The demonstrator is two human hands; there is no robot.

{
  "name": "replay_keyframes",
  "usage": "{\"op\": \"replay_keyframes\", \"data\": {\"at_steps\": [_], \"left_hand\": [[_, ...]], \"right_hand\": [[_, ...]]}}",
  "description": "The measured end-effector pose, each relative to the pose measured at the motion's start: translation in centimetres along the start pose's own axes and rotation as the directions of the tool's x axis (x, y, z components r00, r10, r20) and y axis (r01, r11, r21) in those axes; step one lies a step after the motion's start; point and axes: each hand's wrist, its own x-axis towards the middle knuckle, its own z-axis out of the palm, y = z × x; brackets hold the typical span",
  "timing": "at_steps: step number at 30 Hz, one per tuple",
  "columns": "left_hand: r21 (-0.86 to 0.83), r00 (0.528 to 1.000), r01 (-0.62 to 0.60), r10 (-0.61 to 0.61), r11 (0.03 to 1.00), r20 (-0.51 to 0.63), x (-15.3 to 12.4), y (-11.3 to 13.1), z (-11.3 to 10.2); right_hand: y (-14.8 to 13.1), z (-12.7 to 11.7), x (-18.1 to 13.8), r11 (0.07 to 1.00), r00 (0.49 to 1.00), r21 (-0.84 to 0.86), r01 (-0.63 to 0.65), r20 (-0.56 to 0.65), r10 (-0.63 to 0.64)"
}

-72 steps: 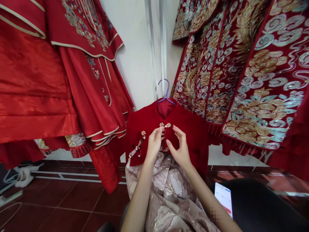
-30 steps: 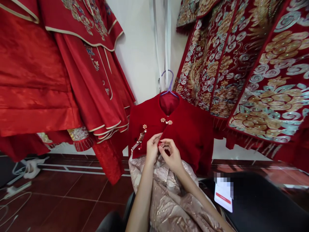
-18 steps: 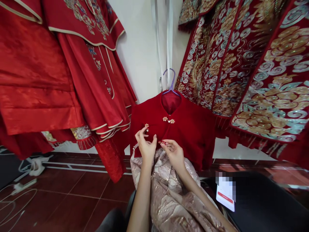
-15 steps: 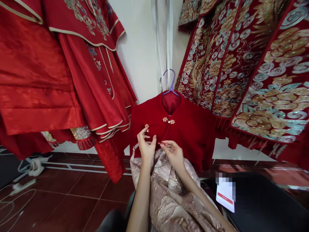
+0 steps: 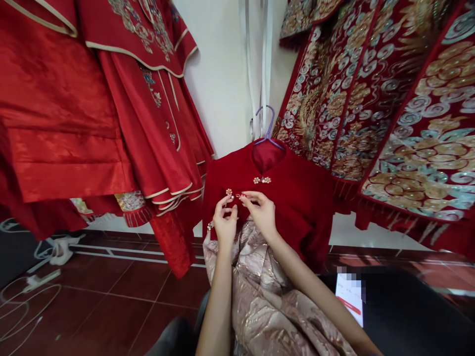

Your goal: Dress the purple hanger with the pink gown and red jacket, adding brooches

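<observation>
A red velvet jacket point(image 5: 293, 198) hangs in front of me on a purple hanger point(image 5: 269, 121). At its neck sits a fastened pearl flower clasp point(image 5: 262, 180). My left hand point(image 5: 224, 225) is curled at a pearl flower button point(image 5: 229, 192) on the jacket's left side, the index fingertip against its hanging pearl. Just right of it, my right hand point(image 5: 262, 212) pinches a small red-and-gold clasp piece point(image 5: 240, 196) between thumb and index finger. Another pearl button point(image 5: 209, 226) shows lower left. Shiny pinkish patterned fabric point(image 5: 260, 287) lies below my hands, under my forearms.
Red garments point(image 5: 148, 123) hang on the left, and richly embroidered red ones point(image 5: 371, 109) on the right. A white metal rack post point(image 5: 264, 64) stands behind the hanger. A lit phone point(image 5: 349, 299) rests on a black surface at right. White cables point(image 5: 29, 306) lie on the tiled floor.
My right hand has moved up and left with the clasp piece, closer to the flower button. The thumb of my left hand has come nearer its index finger. The view has shifted slightly.
</observation>
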Motion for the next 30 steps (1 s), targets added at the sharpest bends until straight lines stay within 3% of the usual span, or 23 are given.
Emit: {"op": "replay_keyframes", "data": {"at_steps": [7,15,20,25,30], "left_hand": [[-0.081,0.994,0.100,-0.096,0.992,0.047,1.6,0.1,0.0],[-0.087,0.990,0.143,-0.142,0.986,0.025,2.5,-0.2,0.5],[0.063,0.992,0.112,-0.115,0.992,0.047,3.7,-0.3,0.1],[0.237,0.986,0.072,-0.105,0.969,0.131,4.9,-0.3,-1.0],[0.323,0.968,-0.043,-0.041,0.946,0.246,5.5,0.2,-1.5]], "right_hand": [[0.5,-0.4,2.3,0.992,0.981,-0.126,-0.022,0.187,0.046],[-0.1,0.1,3.0,0.886,0.983,-0.445,0.131,0.176,-0.057],[-0.1,0.3,2.8,0.877,0.983,-0.452,0.163,0.155,-0.102],[0.4,0.7,2.5,0.872,0.982,-0.454,0.184,0.133,-0.138],[0.3,0.8,2.9,0.874,0.980,-0.451,0.180,0.154,-0.123]]}}
